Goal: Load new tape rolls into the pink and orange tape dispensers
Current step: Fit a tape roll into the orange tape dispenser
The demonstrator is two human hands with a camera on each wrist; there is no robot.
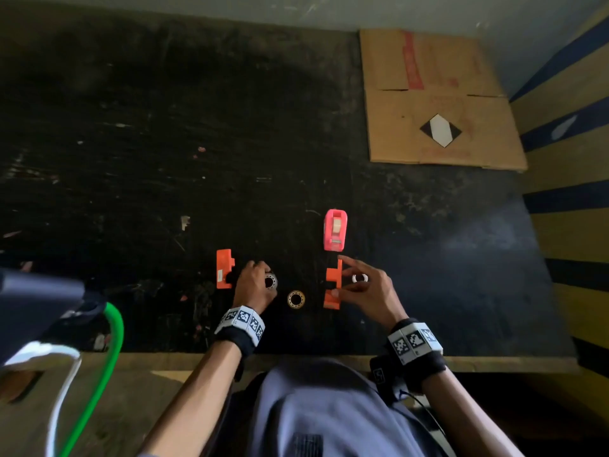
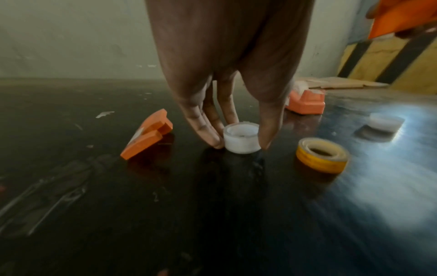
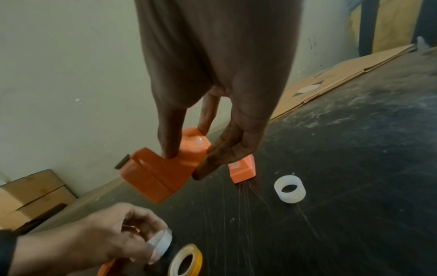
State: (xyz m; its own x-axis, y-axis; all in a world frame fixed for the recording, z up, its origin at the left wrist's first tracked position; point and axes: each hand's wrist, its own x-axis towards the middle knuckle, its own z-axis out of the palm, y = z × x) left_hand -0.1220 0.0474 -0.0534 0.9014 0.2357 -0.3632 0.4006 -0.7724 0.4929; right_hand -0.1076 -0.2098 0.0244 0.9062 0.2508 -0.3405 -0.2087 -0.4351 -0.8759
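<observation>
The pink dispenser [image 1: 335,229] stands on the black table [image 1: 164,143] with a tape roll in it. The orange dispenser is split in two halves. One half [image 1: 225,268] lies flat at the left. My right hand [image 1: 336,275] grips the other half [image 1: 333,285] [image 3: 165,171] between thumb and fingers, lifted off the table. My left hand [image 1: 255,285] [image 2: 240,144] pinches a white plastic spool [image 2: 241,138] low at the tabletop. A yellow tape roll [image 1: 296,299] [image 2: 322,155] lies flat between my hands. A second white spool [image 1: 360,278] [image 3: 289,189] sits under my right palm.
A flattened cardboard sheet [image 1: 438,100] lies at the table's far right corner. A green cable [image 1: 112,341] and a white cable [image 1: 62,390] hang at the near left edge. A yellow and black striped wall [image 1: 566,159] borders the right side.
</observation>
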